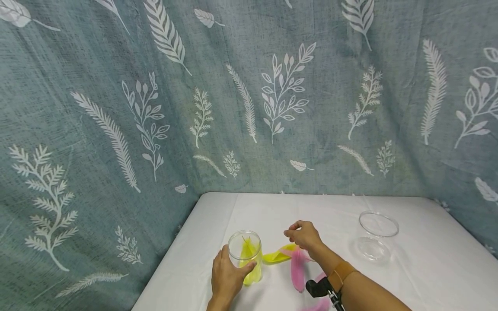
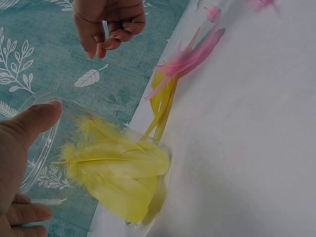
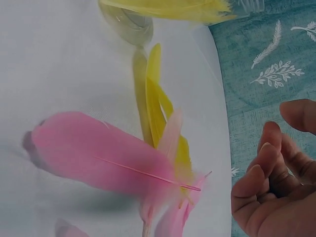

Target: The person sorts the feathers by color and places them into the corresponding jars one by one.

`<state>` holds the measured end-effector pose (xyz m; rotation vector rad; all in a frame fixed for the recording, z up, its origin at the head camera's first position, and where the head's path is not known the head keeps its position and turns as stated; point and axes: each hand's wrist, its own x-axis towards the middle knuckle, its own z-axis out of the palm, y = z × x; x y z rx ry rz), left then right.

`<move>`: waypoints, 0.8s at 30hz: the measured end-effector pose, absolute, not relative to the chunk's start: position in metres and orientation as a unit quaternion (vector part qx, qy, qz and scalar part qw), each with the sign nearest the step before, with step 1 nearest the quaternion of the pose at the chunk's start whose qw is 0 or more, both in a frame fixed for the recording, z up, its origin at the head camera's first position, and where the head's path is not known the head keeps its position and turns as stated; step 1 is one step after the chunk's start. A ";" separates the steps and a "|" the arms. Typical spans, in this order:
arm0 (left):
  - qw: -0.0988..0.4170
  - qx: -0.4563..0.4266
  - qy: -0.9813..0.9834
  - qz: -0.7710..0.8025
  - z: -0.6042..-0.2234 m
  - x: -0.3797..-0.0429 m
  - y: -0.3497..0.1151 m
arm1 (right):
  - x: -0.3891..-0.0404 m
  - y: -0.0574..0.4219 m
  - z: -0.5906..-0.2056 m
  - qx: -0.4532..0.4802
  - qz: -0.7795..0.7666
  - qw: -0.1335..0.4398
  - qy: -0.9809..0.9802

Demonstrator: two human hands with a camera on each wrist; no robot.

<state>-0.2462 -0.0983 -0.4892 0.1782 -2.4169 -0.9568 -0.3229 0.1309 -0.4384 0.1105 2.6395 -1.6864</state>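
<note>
Your left hand (image 1: 229, 274) grips the jar (image 1: 233, 234); your right hand (image 1: 306, 235), loosely curled, holds nothing. At the jar's three o'clock, yellow feathers (image 1: 277, 257) should prove light, soft, easily creased: pinch them by their bases

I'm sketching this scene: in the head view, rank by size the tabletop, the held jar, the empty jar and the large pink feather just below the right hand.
1. Tabletop
2. Held jar and empty jar, unranked: they look too alike
3. Pink feather
</note>
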 end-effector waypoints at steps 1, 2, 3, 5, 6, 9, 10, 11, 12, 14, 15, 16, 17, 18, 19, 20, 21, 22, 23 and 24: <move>0.265 0.065 -0.894 -0.354 -0.489 -0.246 -0.098 | -0.323 0.131 -0.439 0.036 -0.537 0.004 0.843; 0.265 0.066 -0.895 -0.353 -0.489 -0.246 -0.098 | -0.323 0.132 -0.440 0.036 -0.536 0.005 0.843; 0.265 0.066 -0.895 -0.353 -0.489 -0.246 -0.098 | -0.324 0.132 -0.442 0.036 -0.535 0.006 0.844; 0.263 0.066 -0.896 -0.352 -0.489 -0.246 -0.098 | -0.324 0.132 -0.443 0.037 -0.532 0.008 0.846; 0.263 0.066 -0.896 -0.352 -0.489 -0.246 -0.098 | -0.324 0.132 -0.444 0.037 -0.529 0.009 0.848; 0.263 0.068 -0.896 -0.352 -0.489 -0.246 -0.098 | -0.325 0.132 -0.447 0.038 -0.519 0.010 0.854; 0.263 0.067 -0.896 -0.351 -0.489 -0.246 -0.098 | -0.326 0.131 -0.447 0.039 -0.515 0.011 0.856; 0.264 0.067 -0.896 -0.351 -0.489 -0.246 -0.098 | -0.326 0.131 -0.448 0.039 -0.511 0.012 0.859; 0.266 0.066 -0.895 -0.351 -0.489 -0.246 -0.099 | -0.327 0.130 -0.449 0.038 -0.508 0.012 0.861; 0.268 0.066 -0.895 -0.350 -0.489 -0.246 -0.098 | -0.327 0.129 -0.452 0.038 -0.501 0.012 0.864; 0.269 0.066 -0.895 -0.350 -0.489 -0.246 -0.098 | -0.328 0.129 -0.453 0.039 -0.500 0.013 0.865; 0.268 0.065 -0.895 -0.350 -0.489 -0.246 -0.098 | -0.328 0.128 -0.454 0.038 -0.497 0.013 0.867; 0.268 0.065 -0.895 -0.350 -0.489 -0.246 -0.098 | -0.328 0.127 -0.456 0.038 -0.495 0.014 0.868; 0.268 0.065 -0.895 -0.349 -0.489 -0.246 -0.098 | -0.328 0.127 -0.457 0.036 -0.493 0.014 0.869; 0.268 0.066 -0.896 -0.349 -0.490 -0.247 -0.098 | -0.328 0.126 -0.458 0.033 -0.490 0.013 0.871; 0.268 0.065 -0.896 -0.348 -0.490 -0.247 -0.098 | -0.328 0.126 -0.459 0.031 -0.489 0.013 0.872; 0.269 0.065 -0.896 -0.348 -0.490 -0.247 -0.098 | -0.328 0.125 -0.460 0.030 -0.486 0.013 0.873; 0.270 0.065 -0.895 -0.348 -0.490 -0.247 -0.098 | -0.327 0.125 -0.461 0.025 -0.483 0.012 0.875; 0.272 0.064 -0.895 -0.348 -0.490 -0.247 -0.098 | -0.328 0.124 -0.462 0.021 -0.481 0.011 0.876; 0.272 0.065 -0.895 -0.348 -0.489 -0.247 -0.098 | -0.328 0.124 -0.463 0.018 -0.478 0.009 0.878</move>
